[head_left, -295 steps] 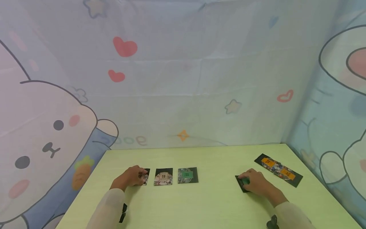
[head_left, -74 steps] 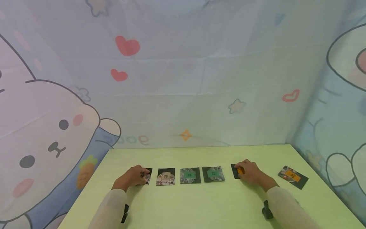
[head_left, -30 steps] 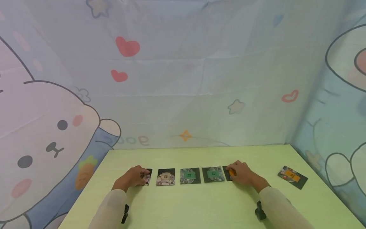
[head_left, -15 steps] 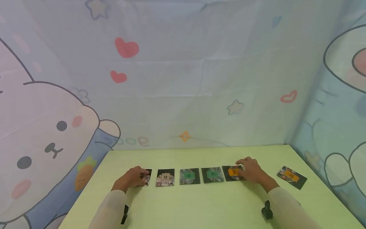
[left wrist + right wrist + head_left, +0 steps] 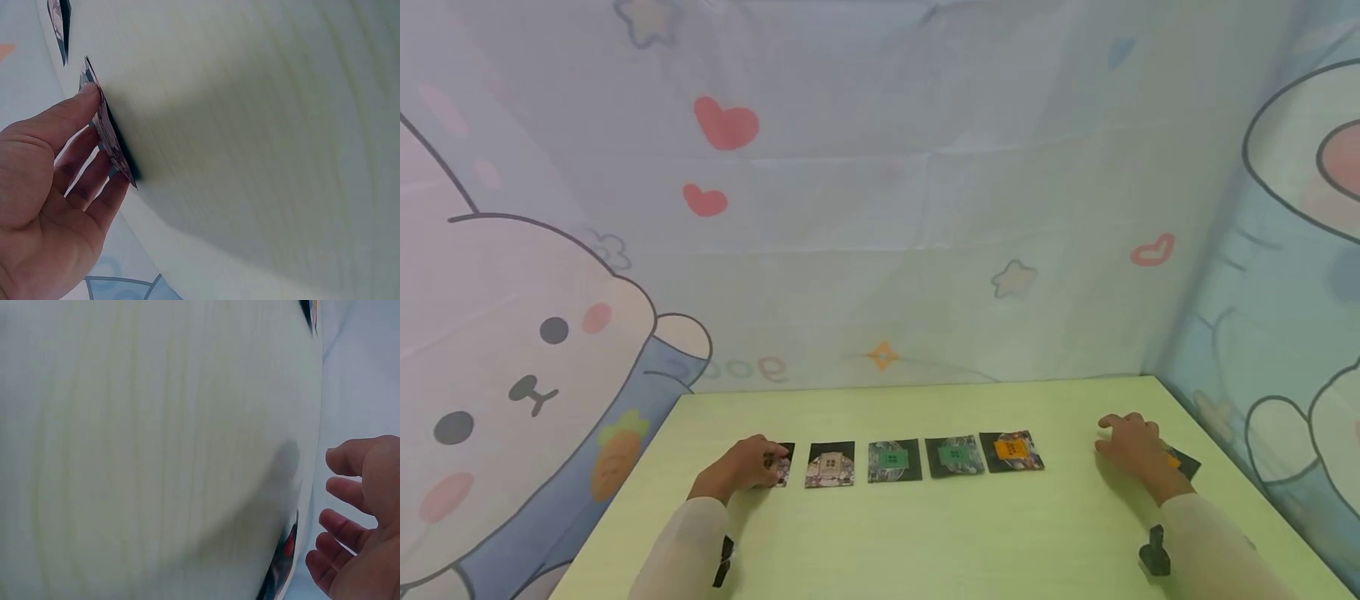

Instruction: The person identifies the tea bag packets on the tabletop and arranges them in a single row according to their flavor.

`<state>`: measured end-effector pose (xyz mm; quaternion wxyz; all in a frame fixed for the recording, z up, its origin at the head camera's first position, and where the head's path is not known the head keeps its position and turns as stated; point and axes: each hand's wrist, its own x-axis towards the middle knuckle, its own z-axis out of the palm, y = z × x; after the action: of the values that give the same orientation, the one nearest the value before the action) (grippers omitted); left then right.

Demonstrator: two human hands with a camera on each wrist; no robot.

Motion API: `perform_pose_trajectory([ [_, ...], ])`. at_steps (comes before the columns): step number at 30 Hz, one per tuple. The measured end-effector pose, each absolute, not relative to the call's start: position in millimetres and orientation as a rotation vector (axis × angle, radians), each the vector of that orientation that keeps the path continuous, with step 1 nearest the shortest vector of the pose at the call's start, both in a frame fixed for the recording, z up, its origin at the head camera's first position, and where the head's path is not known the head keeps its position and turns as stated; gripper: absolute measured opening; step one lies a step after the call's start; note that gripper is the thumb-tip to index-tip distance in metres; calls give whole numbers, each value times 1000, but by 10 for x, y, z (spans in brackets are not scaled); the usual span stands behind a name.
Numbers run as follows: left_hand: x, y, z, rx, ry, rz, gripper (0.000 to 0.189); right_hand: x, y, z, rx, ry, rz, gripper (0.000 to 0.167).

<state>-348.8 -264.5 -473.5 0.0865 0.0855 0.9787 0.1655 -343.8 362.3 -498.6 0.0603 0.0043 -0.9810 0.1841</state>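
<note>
My left hand (image 5: 741, 467) holds the leftmost flat, square printed packet (image 5: 110, 137), thumb on one edge and fingers along the other; part of it is covered by the hand. To its right, in a row, lie a packet with a beige label (image 5: 831, 465), two with green labels (image 5: 895, 460) and one with an orange label (image 5: 1012, 451). My right hand (image 5: 1135, 454) hovers over the right side of the table, fingers spread and holding nothing. A second orange-labelled packet (image 5: 1184, 463) lies partly hidden behind it; its edge (image 5: 281, 562) shows below the fingers in the right wrist view.
The packets lie on a pale yellow-green table (image 5: 887, 542). Its back edge meets a hanging cloth (image 5: 880, 250) printed with hearts, stars and cartoon animals, which also runs along both sides. A dark strap piece (image 5: 1155, 552) hangs at my right wrist.
One green-labelled packet, then an orange one, has joined the row under my right hand. That hand has let go and moved right to the last packet. My left hand stays put.
</note>
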Motion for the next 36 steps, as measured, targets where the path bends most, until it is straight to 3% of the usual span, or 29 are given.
perform_pose_trajectory([
  [7, -3450, -2653, -4715, 229, 2896, 553, 44, -3361, 3905, -4982, -102, -3041, 564, 51],
  [24, -3469, -2655, -4744, 233, 2895, 563, 45, -3269, 4177, -5068, -230, -3072, 595, 46],
  [36, -3475, -2656, -4739, 228, 2886, 555, 45, -3300, 4148, -5092, -113, -3084, 607, 46],
])
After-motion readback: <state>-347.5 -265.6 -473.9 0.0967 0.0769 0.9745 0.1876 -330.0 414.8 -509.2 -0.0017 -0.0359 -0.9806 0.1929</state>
